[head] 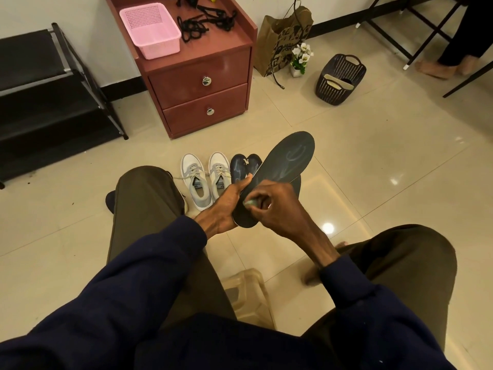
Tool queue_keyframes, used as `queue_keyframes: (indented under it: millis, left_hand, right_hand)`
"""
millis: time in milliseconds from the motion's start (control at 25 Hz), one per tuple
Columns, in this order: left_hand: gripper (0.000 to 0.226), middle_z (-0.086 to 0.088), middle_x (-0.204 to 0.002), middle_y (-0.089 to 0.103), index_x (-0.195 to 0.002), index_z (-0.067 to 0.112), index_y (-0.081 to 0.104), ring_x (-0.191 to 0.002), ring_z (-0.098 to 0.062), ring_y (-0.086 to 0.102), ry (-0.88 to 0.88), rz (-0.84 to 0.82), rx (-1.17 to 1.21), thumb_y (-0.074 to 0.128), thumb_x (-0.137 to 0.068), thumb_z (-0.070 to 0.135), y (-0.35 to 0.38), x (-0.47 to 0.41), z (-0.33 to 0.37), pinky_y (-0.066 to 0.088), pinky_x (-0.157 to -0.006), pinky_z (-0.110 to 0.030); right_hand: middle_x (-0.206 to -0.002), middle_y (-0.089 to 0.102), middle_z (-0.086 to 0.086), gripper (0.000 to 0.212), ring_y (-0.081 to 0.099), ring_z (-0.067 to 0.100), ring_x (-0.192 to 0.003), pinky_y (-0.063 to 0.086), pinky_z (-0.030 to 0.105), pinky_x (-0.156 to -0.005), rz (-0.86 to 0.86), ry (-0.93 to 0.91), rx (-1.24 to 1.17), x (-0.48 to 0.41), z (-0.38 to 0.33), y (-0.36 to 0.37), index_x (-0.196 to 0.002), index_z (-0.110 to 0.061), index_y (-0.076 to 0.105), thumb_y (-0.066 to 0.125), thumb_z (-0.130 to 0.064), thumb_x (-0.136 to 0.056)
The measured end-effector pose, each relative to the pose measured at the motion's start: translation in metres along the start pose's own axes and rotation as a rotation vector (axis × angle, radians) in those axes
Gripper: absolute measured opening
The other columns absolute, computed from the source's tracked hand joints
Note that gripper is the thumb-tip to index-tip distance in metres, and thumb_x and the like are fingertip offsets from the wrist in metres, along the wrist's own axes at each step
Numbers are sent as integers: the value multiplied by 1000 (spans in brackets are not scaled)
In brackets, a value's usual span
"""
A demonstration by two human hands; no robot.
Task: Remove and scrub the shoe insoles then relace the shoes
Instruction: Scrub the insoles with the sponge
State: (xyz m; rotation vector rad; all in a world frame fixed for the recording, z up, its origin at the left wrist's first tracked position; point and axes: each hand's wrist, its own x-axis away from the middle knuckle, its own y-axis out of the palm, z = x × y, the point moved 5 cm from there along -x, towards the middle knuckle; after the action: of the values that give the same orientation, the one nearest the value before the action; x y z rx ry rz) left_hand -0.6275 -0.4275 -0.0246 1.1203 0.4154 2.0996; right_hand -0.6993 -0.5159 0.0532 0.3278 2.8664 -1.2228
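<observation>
My left hand (226, 206) grips a dark grey insole (288, 161) by its heel end, with the toe pointing up and away. Wet, soapy streaks show on its surface. My right hand (274, 206) pinches a small green scrubber (250, 202) and presses it on the heel part of the insole. A second dark insole edge (298, 182) shows just behind the first. On the floor beyond stand a pair of white and grey laced sneakers (205, 177) and a pair of dark shoes (241, 165). Black laces (205, 20) lie on the cabinet top.
A red two-drawer cabinet (202, 86) carries a pink basket (150, 29). A dark basket (338, 78) with insoles, a paper bag (282, 38) and a small flower pot (300, 60) stand on the tiled floor. A black shoe rack (48, 102) is at left. Another person's feet (440, 66) are at far right.
</observation>
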Motion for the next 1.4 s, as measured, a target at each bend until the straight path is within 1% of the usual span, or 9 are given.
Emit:
queue_keyframes:
  millis: [160,240,440,640,800,840,1040,1240,1400]
  left_hand:
    - [49,-18,-99,73,-113,9,72,-76,-31,70,-74,-60,-119,46,-105,50,2,4,-1,59,-68,-40]
    - [53,-21,-99,72,-117,6,69,-75,-33,68,-100,-85,-144,44,-105,51,3,4,-3,59,-66,-39]
    - [46,-14,-91,71,-102,11,73,-71,-28,69,-85,-41,-163,48,-104,49,0,5,-4,58,-65,-41]
    - [60,-24,-108,69,-126,3,66,-79,-33,67,-124,-107,-183,40,-106,53,2,4,-5,59,-68,-39]
    - [48,-13,-89,74,-90,16,80,-72,-27,69,-86,-35,-169,48,-105,48,0,7,-4,58,-67,-41]
    - [49,-12,-88,73,-89,16,80,-72,-27,69,-81,-36,-170,47,-105,48,-1,6,-4,58,-66,-41]
    - [55,-21,-101,71,-119,5,68,-76,-33,67,-119,-93,-174,41,-106,52,1,6,-3,59,-66,-38]
    - [46,-13,-88,73,-96,14,77,-71,-27,68,-80,-37,-148,47,-105,47,-1,8,-4,58,-65,-42]
    - [58,-23,-109,69,-127,4,64,-82,-33,67,-114,-120,-166,40,-107,52,-1,5,-3,59,-70,-39]
  right_hand:
    - [-94,69,4,17,62,12,-79,49,12,-67,240,164,67,-7,21,-24,-101,-9,78,80,-17,-86]
    - [-97,69,5,18,62,12,-82,55,20,-71,324,177,129,-5,26,-28,-103,-9,76,79,-17,-87]
    - [-97,68,1,14,63,8,-80,52,11,-65,-64,64,-39,-2,6,-2,-100,-12,78,79,-12,-86]
    - [-95,68,4,11,62,14,-81,44,13,-66,265,236,196,-4,35,-32,-97,-11,76,77,-12,-86]
    - [-97,68,0,11,66,9,-81,57,19,-65,-149,95,-98,4,6,2,-98,-11,78,79,-12,-87]
    - [-96,68,0,11,67,9,-80,58,20,-64,-141,92,-104,3,6,2,-98,-11,78,79,-14,-87]
    - [-96,70,6,15,64,16,-82,55,25,-71,281,193,136,-4,30,-27,-100,-7,77,78,-16,-88]
    - [-97,70,0,12,67,11,-81,59,20,-65,-107,77,-102,-3,5,4,-98,-13,79,80,-14,-86]
    - [-94,70,3,13,64,13,-81,48,13,-68,288,221,98,-9,35,-29,-99,-11,78,78,-18,-88]
